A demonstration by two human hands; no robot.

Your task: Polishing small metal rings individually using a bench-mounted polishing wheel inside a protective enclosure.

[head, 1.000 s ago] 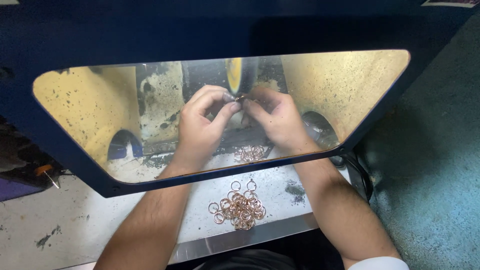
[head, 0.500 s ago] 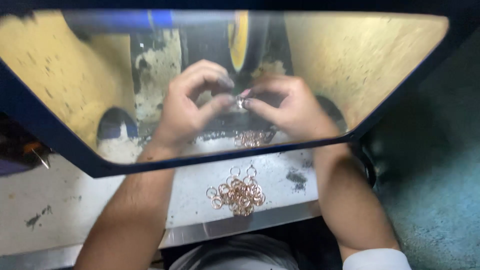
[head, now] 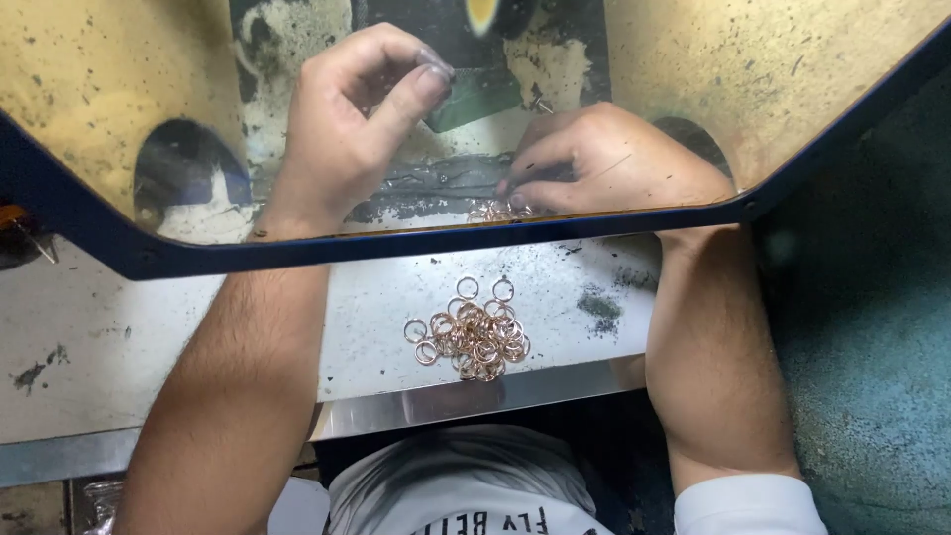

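Your left hand point(head: 342, 129) sits raised behind the clear shield point(head: 129, 89), thumb and fingertips pinched together near the dark pad; whether a ring sits in that pinch, you cannot tell from this view. Below it, on your side of the blue frame point(head: 416, 243), the main pile of copper-coloured rings point(head: 474, 332) lies on the pale worktop point(head: 119, 317), near the bright metal edge strip point(head: 466, 398). 2 rings sit a little apart at the top of that pile. Further right, a smaller heap of rings point(head: 495, 211) rests just behind the shield's lower edge. Your right hand point(head: 609, 163) is lowered to it, fingers curled with the fingertips touching or just beside that heap; whether they have closed on a ring is hidden. At the top, the yellowish polishing wheel point(head: 482, 12) shows between your hands.
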